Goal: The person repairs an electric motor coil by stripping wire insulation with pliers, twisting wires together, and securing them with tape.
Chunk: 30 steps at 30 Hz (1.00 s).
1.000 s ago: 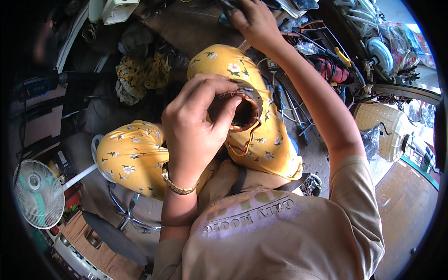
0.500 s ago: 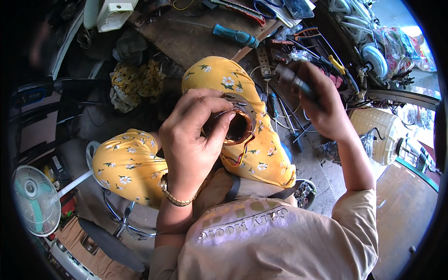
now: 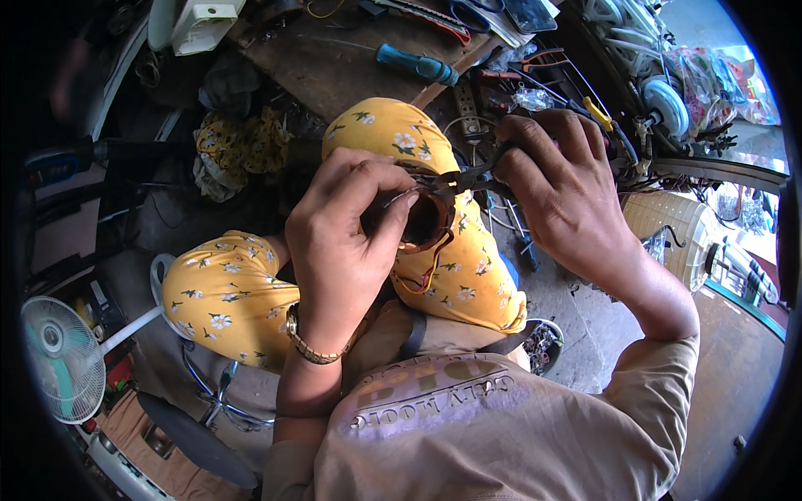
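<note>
From where I stand, the person's left hand has its grip pinching a dark, hollow metal ring lined with copper windings, thumb set inside the opening and fingers over the outer edge. The ring sits above the right knee, which is covered in yellow fabric printed with white flowers; a loop of thin red and yellow wires hangs from its lower side.

The change is all on the other side. One second ago the right hand was stretched far up over the brown wooden counter; half a second ago it was out to the right, the tool in it blurred and well apart from the ring. Now its grip is wrapped about a pair of dark metal pliers, whose tip meets the ring's upper right edge. Whether the jaws are pressed together there, I cannot tell.

The left hand has kept the same pinch throughout, a gold-coloured metal wristwatch on its wrist. On the counter the screwdriver with a translucent blue handle lies much as it did half a second ago, near the blue-handled scissors.
</note>
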Motion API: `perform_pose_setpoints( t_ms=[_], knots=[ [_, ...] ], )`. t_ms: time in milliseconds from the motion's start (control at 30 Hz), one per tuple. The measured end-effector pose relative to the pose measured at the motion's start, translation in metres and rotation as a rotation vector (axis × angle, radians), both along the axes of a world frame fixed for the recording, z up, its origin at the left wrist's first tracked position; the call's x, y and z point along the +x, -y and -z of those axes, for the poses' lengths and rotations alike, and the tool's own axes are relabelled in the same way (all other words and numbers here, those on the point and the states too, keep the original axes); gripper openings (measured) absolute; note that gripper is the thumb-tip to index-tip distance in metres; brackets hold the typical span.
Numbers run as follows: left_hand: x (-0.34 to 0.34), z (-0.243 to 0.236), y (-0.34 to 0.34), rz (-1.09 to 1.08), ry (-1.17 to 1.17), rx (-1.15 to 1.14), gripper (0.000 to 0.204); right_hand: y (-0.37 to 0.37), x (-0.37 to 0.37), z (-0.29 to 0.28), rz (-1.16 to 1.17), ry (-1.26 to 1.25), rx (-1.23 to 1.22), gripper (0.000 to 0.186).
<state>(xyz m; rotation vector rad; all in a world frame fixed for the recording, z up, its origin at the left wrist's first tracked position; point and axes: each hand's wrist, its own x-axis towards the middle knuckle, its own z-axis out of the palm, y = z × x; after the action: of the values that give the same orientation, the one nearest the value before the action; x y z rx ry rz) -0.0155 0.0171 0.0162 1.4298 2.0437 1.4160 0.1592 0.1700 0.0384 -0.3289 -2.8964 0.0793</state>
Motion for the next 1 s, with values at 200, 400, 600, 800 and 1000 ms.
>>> perform_pose_setpoints(
  t_ms=[200, 400, 600, 800, 1000],
  knots=[
    [0.000, 0.001, -0.001, -0.005, -0.011, -0.010, 0.018, 0.002, -0.002, 0.000, 0.007, 0.027, 0.051, 0.016],
    [0.000, 0.002, -0.002, 0.001, -0.031, -0.001, 0.018, 0.004, -0.002, 0.001, 0.009, 0.018, 0.073, 0.017],
    [0.000, 0.002, -0.002, 0.003, -0.041, -0.008, 0.019, 0.006, -0.002, 0.001, 0.010, 0.028, 0.075, 0.019],
    [0.002, 0.001, -0.002, -0.003, -0.047, -0.005, 0.018, 0.002, -0.001, 0.006, -0.011, -0.004, 0.088, 0.022],
    [0.001, 0.000, -0.003, -0.002, -0.078, -0.009, 0.018, -0.005, -0.009, 0.010, -0.028, -0.169, -0.026, 0.035]
  ],
)
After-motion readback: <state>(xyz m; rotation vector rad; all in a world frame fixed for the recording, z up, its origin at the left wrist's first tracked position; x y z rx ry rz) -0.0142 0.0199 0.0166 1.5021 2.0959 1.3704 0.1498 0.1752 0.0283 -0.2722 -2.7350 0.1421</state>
